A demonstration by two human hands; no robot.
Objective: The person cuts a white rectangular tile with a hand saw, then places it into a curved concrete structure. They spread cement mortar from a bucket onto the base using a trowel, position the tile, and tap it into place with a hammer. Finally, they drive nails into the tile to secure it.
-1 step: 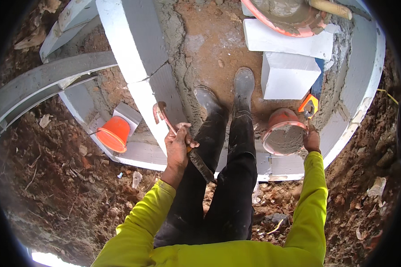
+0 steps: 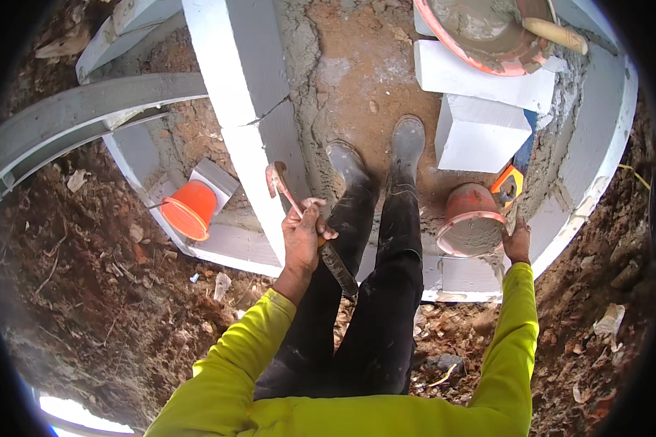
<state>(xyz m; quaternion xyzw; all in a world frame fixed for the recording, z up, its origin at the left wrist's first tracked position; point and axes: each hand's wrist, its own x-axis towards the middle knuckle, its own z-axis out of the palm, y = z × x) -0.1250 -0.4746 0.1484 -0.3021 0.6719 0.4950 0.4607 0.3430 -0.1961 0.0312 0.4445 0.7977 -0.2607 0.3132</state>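
My left hand (image 2: 306, 229) is closed round a long tool with a curved, pinkish, mortar-smeared end (image 2: 276, 178). A dark, mortar-caked bar or blade (image 2: 340, 271) with an orange part by the fingers also sticks out below that hand; I cannot tell if it is one tool or two. On the right, my right hand (image 2: 517, 242) lies beside the rim of a small red bucket (image 2: 465, 200) of grey mortar, fingers stretched forward and the thumb side at the rim. An orange-handled tool (image 2: 508, 185) stands just beyond that bucket.
Pale block walls (image 2: 275, 142) curve around my boots (image 2: 408, 138). At the far right, a mortar tub (image 2: 514, 69) with a wooden handle (image 2: 556, 35) sits by white blocks (image 2: 481, 135). An orange bucket (image 2: 191, 211) leans at left under a curved grey beam (image 2: 95, 102).
The whole view has shifted slightly, scenery moving right and down. My left hand keeps its grip. My right hand's fingers look straighter beside the bucket rim.
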